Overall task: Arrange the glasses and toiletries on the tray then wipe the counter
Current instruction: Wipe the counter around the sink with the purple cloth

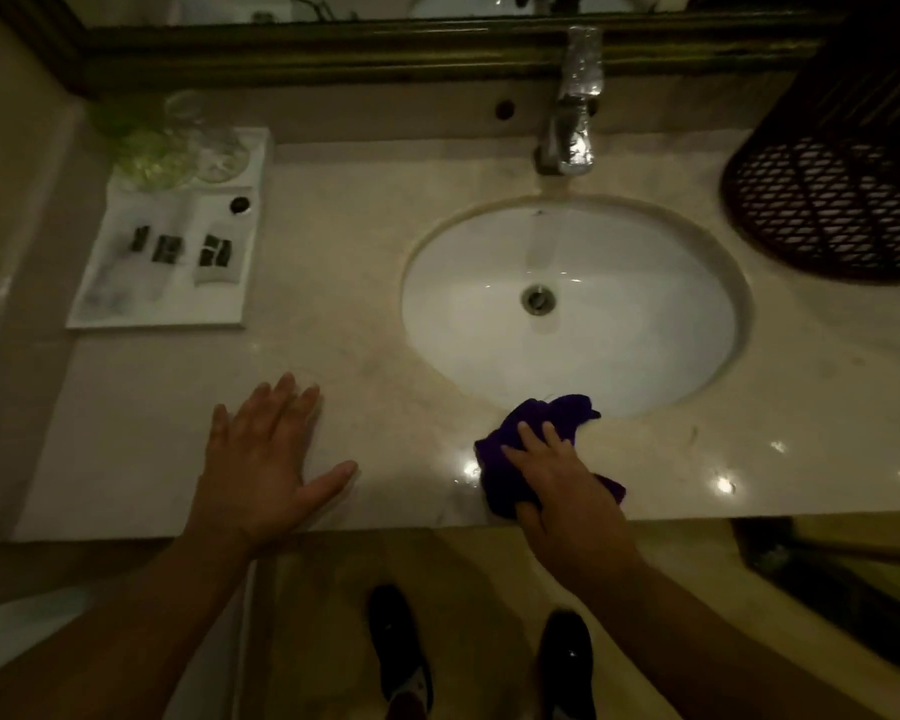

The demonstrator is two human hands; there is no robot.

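Glossy beige counter (pixel 333 356). White tray (pixel 254 148) sits far left. Left hand (pixel 261 459) lies flat, fingers released. Right hand (pixel 562 485) grasps the crumpled purple cloth (pixel 559 413) at the sink (pixel 645 314) rim. On the tray: clear glasses (pixel 219 148), three pale toiletries (pixel 214 254).

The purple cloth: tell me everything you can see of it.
The cloth is dark purple, soft-looking fabric, crumpled into a loose bunch. It lies on the counter at the front rim of the sink, its far end reaching over the basin edge. The right hand holds it down, fingers on top, thumb at its near edge.
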